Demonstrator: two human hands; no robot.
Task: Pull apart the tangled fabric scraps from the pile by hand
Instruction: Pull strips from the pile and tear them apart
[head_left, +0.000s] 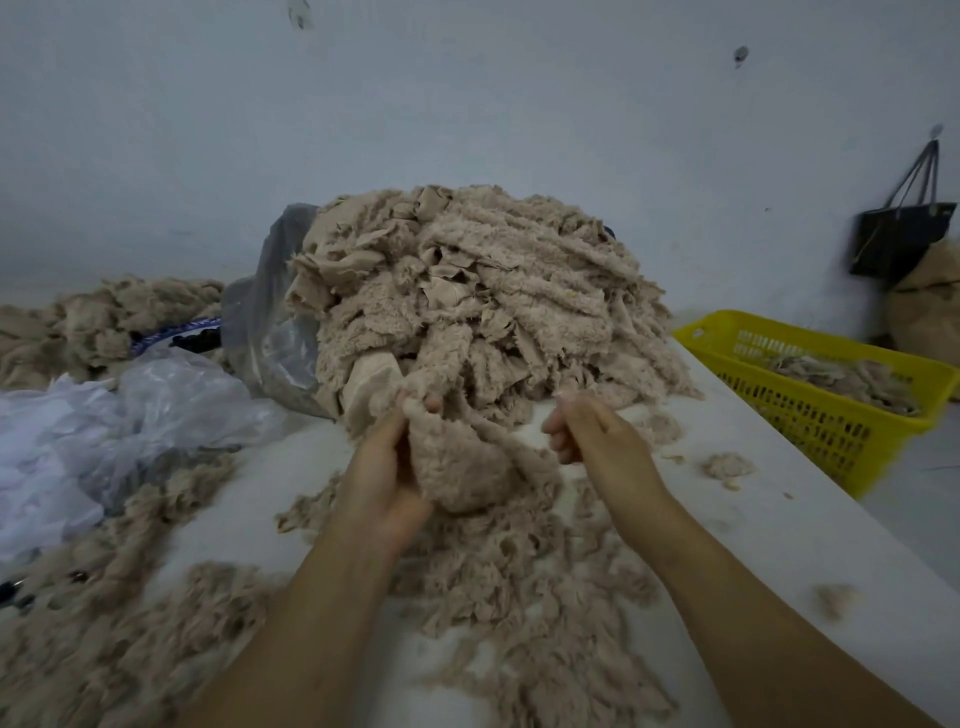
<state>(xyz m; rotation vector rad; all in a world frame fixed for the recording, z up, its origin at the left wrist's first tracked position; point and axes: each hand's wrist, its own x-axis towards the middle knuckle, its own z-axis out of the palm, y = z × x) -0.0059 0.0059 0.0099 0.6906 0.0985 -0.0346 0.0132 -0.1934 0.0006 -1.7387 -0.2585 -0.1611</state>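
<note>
Left hand (382, 483) grips scrap (467, 467), pile (467, 291) beyond.

We see a plain, pale wall (467, 104) filling the upper half of the frame, bluish grey in dim, even light, with a few small dark marks near the top. At the upper right a black bag (901, 239) hangs by its straps from a hook (936, 130) on that wall. Below it, a tan sack (930, 312) stands at the right edge. A white desk (779, 483) runs from the centre to the lower right, with a yellow slatted basket (831, 415) just beside its right edge. A strip of grey floor (924, 478) shows at far right. Crumpled clear plastic (130, 410) lies at the left.
</note>
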